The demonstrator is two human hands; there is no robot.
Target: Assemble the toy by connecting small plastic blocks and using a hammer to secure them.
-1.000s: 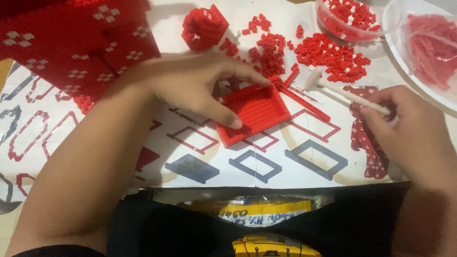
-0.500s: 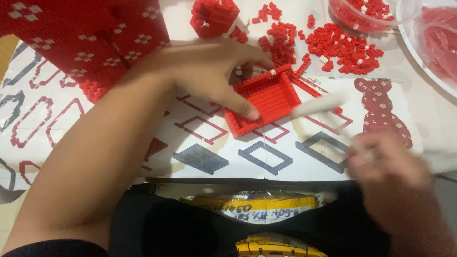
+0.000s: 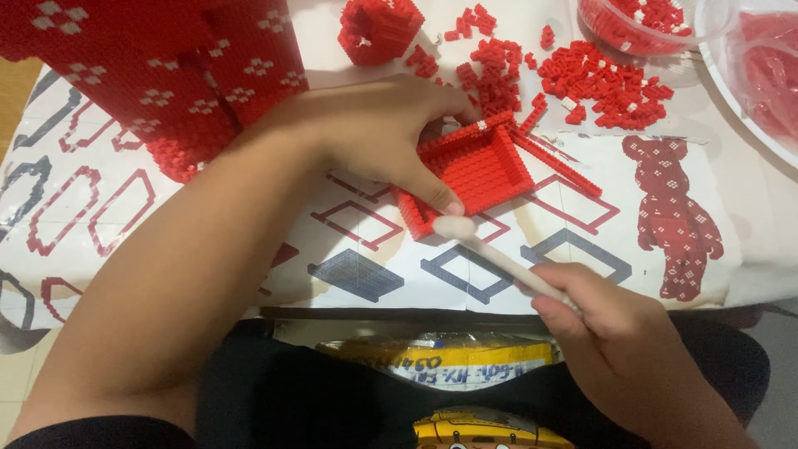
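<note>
My left hand (image 3: 378,133) rests on a small red block-built square tray (image 3: 474,170) with low walls, thumb pressed on its near left wall and fingers on its far edge. My right hand (image 3: 619,341) grips a white stick tool (image 3: 490,254) at the near edge of the table. The tool's rounded tip lies just below my left thumb at the tray's near corner. The tray sits on a printed instruction sheet (image 3: 565,241) with red and grey outline shapes.
A large red block model (image 3: 166,66) fills the far left. A small red block cube (image 3: 378,29) and loose red blocks (image 3: 582,75) lie behind the tray. Two clear bowls (image 3: 640,21) (image 3: 756,66) of red pieces stand far right. A red bear picture (image 3: 673,212) is printed on the sheet.
My right hand has pulled from the far right towards me and swung the white stick left, bringing its tip to the tray's near corner. My left hand stays on the tray.
</note>
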